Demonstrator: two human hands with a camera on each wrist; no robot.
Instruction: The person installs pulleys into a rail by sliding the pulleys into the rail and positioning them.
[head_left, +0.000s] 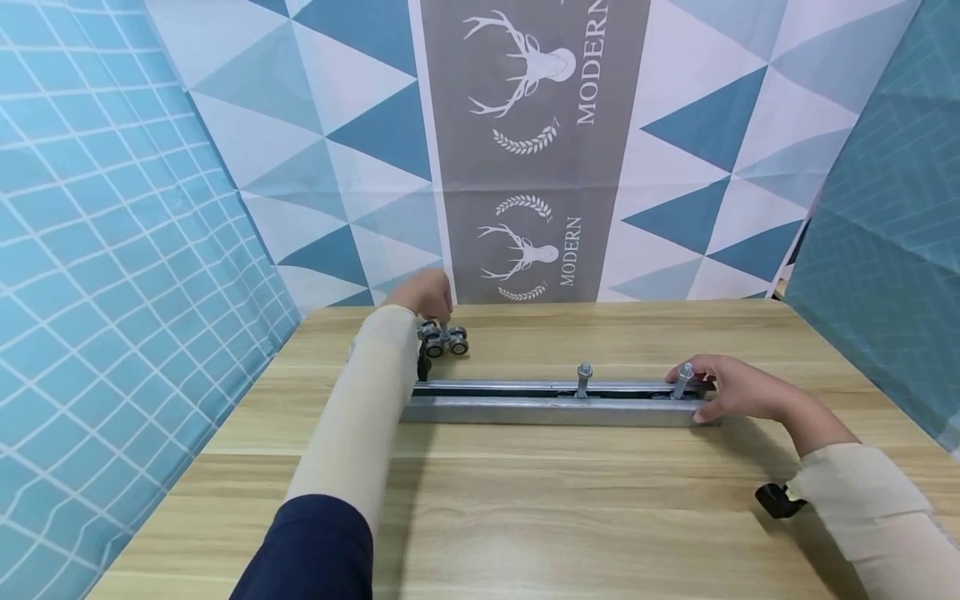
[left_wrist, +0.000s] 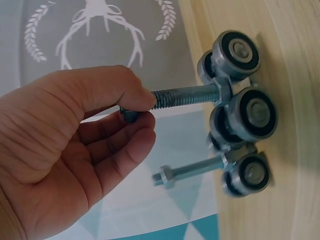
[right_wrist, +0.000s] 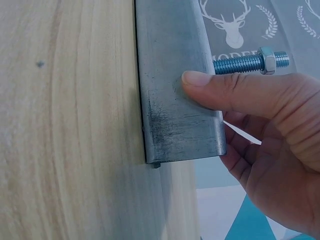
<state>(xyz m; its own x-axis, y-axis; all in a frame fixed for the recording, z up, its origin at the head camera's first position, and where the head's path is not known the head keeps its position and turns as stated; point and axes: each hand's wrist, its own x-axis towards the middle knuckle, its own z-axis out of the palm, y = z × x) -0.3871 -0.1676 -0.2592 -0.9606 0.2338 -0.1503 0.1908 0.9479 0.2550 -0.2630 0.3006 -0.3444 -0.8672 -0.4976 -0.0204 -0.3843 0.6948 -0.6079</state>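
Closest to me lies the bare front of the wooden table (head_left: 570, 517); beyond it the metal rail (head_left: 540, 411) lies crosswise, two upright bolts (head_left: 583, 379) standing in it. My right hand (head_left: 738, 389) clamps the rail's right end, thumb on the near wall, fingers behind. I judge that grip best firm and low, so the rail cannot twist, with the fingers clear of the nearer bolt. Farther off, near the table's back edge, my left hand (left_wrist: 65, 135) pinches the threaded stem (left_wrist: 185, 96) of a wheeled roller (left_wrist: 255, 114) between thumb and forefinger, the other fingers curled. A second roller (left_wrist: 252, 173) sits just beside it, so I'd want a straight pull, without snagging its wheels. I can't tell whether the pinched roller's wheels touch the wood. Behind everything hangs the patterned cloth (head_left: 540, 167).
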